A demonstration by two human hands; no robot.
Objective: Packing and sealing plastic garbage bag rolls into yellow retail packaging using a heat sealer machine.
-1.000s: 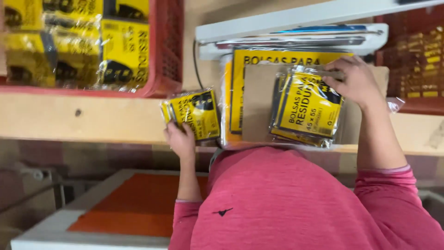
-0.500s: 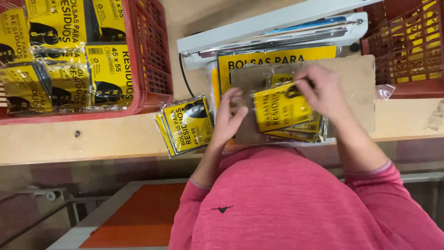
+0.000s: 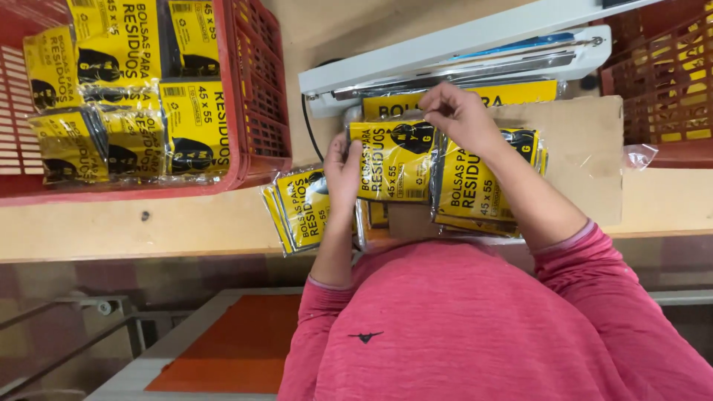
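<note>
Fingers of the left hand (image 3: 343,169) and right hand (image 3: 459,113) pinch one yellow pack (image 3: 392,160) near the desk's (image 3: 186,223) front edge, beside a stack (image 3: 301,208).

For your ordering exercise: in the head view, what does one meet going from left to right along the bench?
Red crate of yellow packs → loose pack stack → left hand → held pack → right hand → cardboard sheet → second red crate.
</note>
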